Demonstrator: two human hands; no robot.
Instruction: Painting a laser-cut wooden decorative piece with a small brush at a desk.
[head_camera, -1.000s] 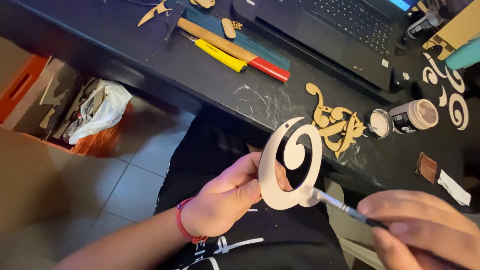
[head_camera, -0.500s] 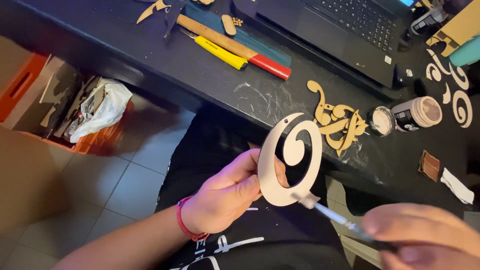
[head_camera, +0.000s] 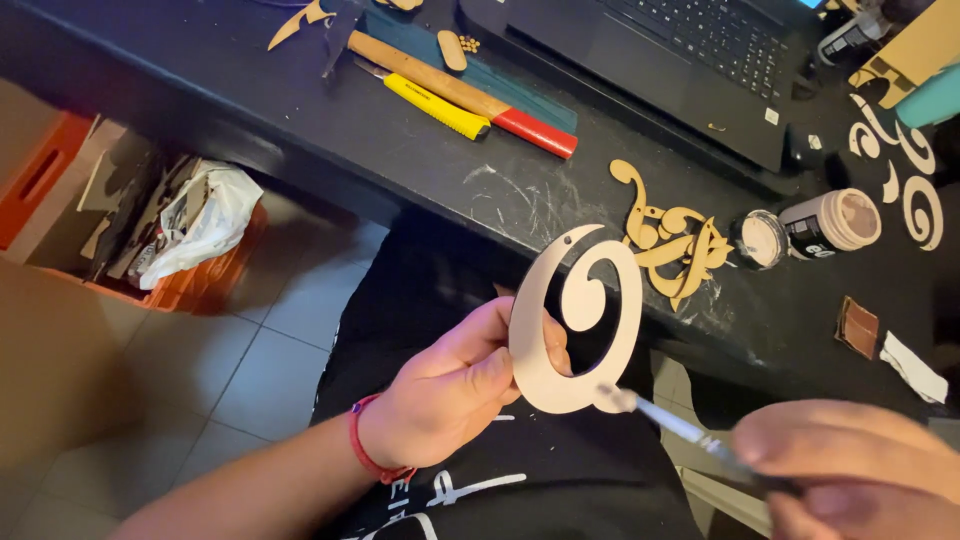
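Both hands are working below the desk (head_camera: 300, 110) edge: I'm pinching the pale spiral cutout (head_camera: 578, 322) between thumb and fingers of my left hand (head_camera: 455, 390), while my right hand (head_camera: 850, 465), fingers pressed together around a thin brush (head_camera: 670, 425), is touching its tip to the cutout's lower rim, near the paint jar (head_camera: 830, 222).

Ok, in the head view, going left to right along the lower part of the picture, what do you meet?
Orange crate → white plastic bag → left hand → pale swirl-shaped cutout → paintbrush → right hand.
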